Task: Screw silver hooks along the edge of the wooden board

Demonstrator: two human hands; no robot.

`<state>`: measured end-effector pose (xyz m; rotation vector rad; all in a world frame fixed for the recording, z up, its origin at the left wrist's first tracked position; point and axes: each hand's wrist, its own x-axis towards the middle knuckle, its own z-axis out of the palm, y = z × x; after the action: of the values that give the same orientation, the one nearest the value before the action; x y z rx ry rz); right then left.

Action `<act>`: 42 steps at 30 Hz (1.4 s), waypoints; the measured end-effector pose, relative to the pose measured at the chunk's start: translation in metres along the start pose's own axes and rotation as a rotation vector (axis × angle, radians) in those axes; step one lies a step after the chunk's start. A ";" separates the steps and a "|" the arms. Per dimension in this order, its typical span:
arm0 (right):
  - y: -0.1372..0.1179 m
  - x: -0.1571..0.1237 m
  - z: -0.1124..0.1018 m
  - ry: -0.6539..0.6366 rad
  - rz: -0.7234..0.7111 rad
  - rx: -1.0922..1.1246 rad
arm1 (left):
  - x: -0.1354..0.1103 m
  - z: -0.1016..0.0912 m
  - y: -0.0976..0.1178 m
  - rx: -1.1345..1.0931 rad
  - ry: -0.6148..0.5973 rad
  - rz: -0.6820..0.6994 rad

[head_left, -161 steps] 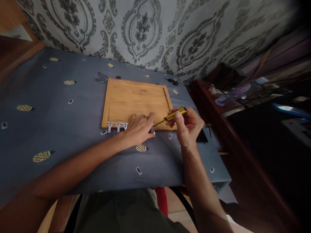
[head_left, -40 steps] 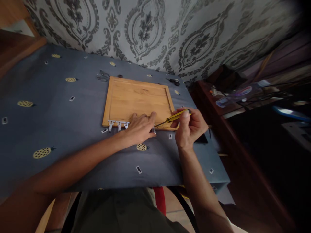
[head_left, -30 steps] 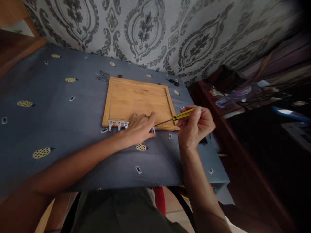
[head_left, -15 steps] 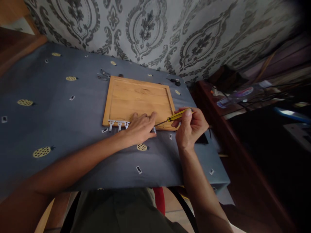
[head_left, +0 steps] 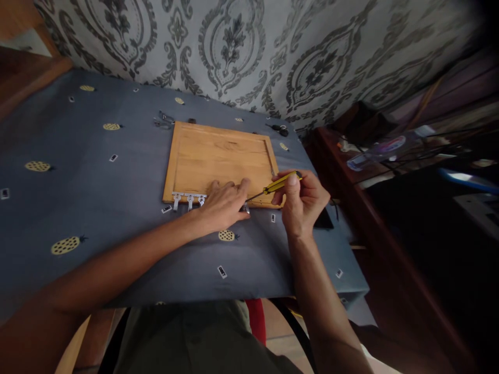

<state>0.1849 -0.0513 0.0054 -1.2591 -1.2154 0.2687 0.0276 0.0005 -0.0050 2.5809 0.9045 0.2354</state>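
A framed wooden board (head_left: 218,161) lies flat on the table. Along its near edge runs a metal strip with hooks (head_left: 189,199), partly covered by my left hand (head_left: 224,205). That hand rests across the strip and the board's edge, its fingers stretched out over the wood. My right hand (head_left: 304,200) grips the yellow and black handle of a screwdriver (head_left: 278,184). The shaft slants down to the left, and its tip meets the strip's right end beside my left fingers; the exact contact point is too small to tell.
A patterned blue-grey cloth (head_left: 117,208) covers the table. Pliers (head_left: 164,120) lie behind the board's left corner, and a small black object (head_left: 279,130) behind its right. A dark flat object (head_left: 324,222) sits near my right wrist. On the right shelf lies a plastic bottle (head_left: 376,153).
The whole view has shifted slightly. My right hand and the screwdriver handle have moved a little to the left; my left hand stays in place on the board.
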 end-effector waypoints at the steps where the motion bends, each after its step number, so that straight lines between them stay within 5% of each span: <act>1: 0.001 0.003 -0.003 -0.049 0.001 0.024 | 0.000 0.000 0.000 0.002 -0.003 -0.002; 7: 0.003 0.019 -0.015 -0.328 0.001 0.089 | 0.001 0.002 -0.001 0.006 0.017 0.001; 11: -0.003 0.013 -0.006 -0.291 0.028 0.093 | 0.000 0.001 -0.001 -0.002 0.006 0.019; 18: -0.003 0.005 0.009 -0.002 0.078 0.144 | 0.000 0.000 0.000 -0.005 -0.004 -0.006; 26: -0.003 0.014 -0.007 -0.183 0.065 0.136 | 0.001 0.002 -0.001 -0.004 0.011 0.007; 42: -0.001 0.008 -0.011 -0.269 0.049 0.147 | 0.001 -0.003 0.002 0.009 -0.026 -0.017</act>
<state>0.1965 -0.0523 0.0128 -1.1515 -1.3669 0.5677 0.0282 0.0008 -0.0014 2.5773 0.9200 0.1924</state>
